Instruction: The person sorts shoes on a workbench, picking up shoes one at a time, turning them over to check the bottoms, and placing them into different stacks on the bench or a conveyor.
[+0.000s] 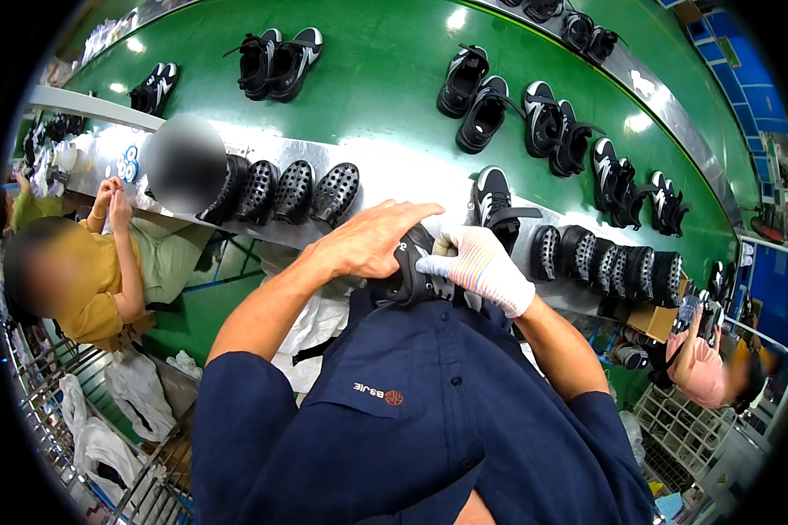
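A dark grey and black sneaker [403,284] is held close against my front, at the near edge of the metal ledge. My bare left hand [363,241] lies over its left side, index finger stretched out to the right and the other fingers around the shoe. In a striped white knit glove, my right hand [486,269] pinches at the sneaker's upper from the right. Both hands hide much of the shoe. Just beyond my right hand, another black, grey and white sneaker [494,194] stands on the ledge with its strap sticking out to the right.
Pairs of sneakers [280,66] stand along the green conveyor belt [376,87]. Perforated black shoe forms [293,191] line the metal ledge [394,175] at left, and more forms [578,252] at right. Co-workers sit left [105,289] and right [702,372]. A wire rack [162,472] is lower left.
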`<state>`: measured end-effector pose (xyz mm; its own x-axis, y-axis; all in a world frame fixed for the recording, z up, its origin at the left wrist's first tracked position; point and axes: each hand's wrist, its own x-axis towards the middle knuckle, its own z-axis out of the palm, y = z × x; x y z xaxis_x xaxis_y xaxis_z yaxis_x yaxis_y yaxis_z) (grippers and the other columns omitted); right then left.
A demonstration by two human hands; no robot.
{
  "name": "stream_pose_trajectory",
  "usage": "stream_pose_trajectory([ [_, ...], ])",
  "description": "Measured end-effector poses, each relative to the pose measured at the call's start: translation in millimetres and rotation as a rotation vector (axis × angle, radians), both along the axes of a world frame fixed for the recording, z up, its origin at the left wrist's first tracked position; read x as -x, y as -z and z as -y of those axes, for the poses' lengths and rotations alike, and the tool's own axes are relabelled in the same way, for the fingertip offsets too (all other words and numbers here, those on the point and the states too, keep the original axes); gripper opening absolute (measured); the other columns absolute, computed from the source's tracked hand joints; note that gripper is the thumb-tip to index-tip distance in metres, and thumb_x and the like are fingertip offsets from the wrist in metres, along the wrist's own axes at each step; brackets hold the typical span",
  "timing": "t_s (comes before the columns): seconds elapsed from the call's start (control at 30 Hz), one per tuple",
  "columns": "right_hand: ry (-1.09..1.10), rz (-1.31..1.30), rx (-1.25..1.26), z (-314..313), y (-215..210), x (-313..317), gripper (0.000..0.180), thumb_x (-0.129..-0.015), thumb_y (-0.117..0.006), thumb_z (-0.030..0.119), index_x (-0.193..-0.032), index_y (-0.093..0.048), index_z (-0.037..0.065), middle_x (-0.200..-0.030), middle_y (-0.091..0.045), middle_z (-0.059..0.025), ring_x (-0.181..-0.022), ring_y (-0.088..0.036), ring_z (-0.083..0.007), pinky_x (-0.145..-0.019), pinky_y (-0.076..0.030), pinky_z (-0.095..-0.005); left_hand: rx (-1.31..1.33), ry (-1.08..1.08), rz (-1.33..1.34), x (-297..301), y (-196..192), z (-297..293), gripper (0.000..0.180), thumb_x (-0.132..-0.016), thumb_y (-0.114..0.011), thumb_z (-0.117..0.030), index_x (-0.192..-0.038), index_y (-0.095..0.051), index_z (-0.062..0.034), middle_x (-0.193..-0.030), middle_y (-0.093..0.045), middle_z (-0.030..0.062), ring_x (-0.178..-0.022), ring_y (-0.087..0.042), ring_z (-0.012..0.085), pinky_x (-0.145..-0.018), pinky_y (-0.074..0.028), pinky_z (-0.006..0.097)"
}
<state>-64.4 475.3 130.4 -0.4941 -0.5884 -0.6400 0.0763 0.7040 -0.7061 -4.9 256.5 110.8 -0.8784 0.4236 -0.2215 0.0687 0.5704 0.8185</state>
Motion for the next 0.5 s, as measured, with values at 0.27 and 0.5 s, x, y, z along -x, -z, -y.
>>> stream_pose_trajectory([
  [0.27, 0.482, -0.586, 0.127, -57, 62, -21, 0.014, -0.094, -0.071, 0.015, -0.1, -0.072, 0.002, -0.084, -0.072, -0.0105, -0.072, -0.068, -0.0193, -0.067, -0.054, -0.0323, 0.141, -0.605, 0.358, -33, 92, -16, 0.065, -0.088, -0.057, -0.029, -0.149, -0.05, -0.0058, -0.127, -0.065, 0.0322, -0.119, -0.06, 0.0497, -0.105, -0.047, 0.052],
  [0.5, 0.335, -0.443, 0.015, -46, 92, -35, 0.025, -0.092, -0.072, 0.023, -0.105, -0.069, 0.002, -0.088, -0.073, -0.0189, -0.081, -0.072, -0.0352, -0.077, -0.057, -0.0412, 0.498, -0.728, 0.176, -8, 122, -48, 0.056, -0.093, -0.066, -0.029, -0.136, -0.056, 0.0042, -0.124, -0.06, 0.0309, -0.114, -0.061, 0.0473, -0.097, -0.051, 0.053],
])
